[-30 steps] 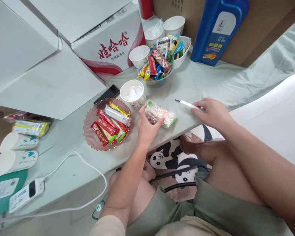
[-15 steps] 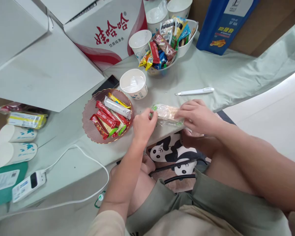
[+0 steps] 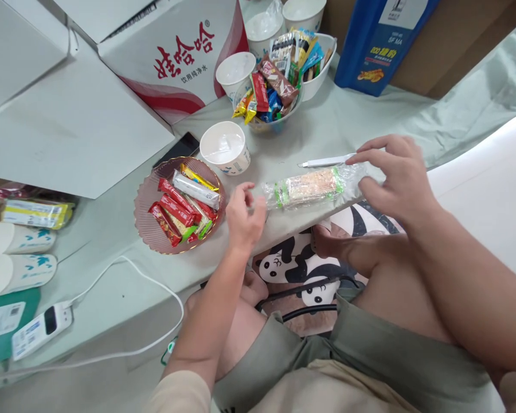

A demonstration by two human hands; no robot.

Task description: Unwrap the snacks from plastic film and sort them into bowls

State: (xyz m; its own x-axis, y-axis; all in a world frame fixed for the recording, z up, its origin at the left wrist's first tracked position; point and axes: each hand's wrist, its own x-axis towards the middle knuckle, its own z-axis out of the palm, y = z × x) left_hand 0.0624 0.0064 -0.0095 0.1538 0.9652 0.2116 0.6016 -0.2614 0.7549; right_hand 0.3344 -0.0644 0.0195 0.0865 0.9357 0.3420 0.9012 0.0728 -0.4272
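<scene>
A clear plastic packet of pale crackers [image 3: 312,186] with green printed ends lies stretched out near the table's front edge. By its left end is my left hand [image 3: 246,218], fingers slightly bent and apart, holding nothing. Over the packet's right end hovers my right hand [image 3: 393,175], thumb and fingers spread; whether a fingertip touches the film I cannot tell. Just behind the packet lies a slim white pen-like tool [image 3: 324,162], its right end hidden by my right fingers. To the left stands a pinkish ribbed bowl [image 3: 144,209] with several wrapped snack bars [image 3: 178,209].
A paper cup [image 3: 226,149] stands behind the bowl, beside a dark phone [image 3: 180,148]. Farther back are a bowl of mixed snacks [image 3: 277,92], a white carton [image 3: 184,63] and a blue container [image 3: 370,51]. On the left lie a power strip [image 3: 43,330] and white cable [image 3: 155,275].
Both hands have moved apart: the right went rightward and away from me, uncovering the packet, and its fingers spread. The left moved slightly left off the packet's end and opened.
</scene>
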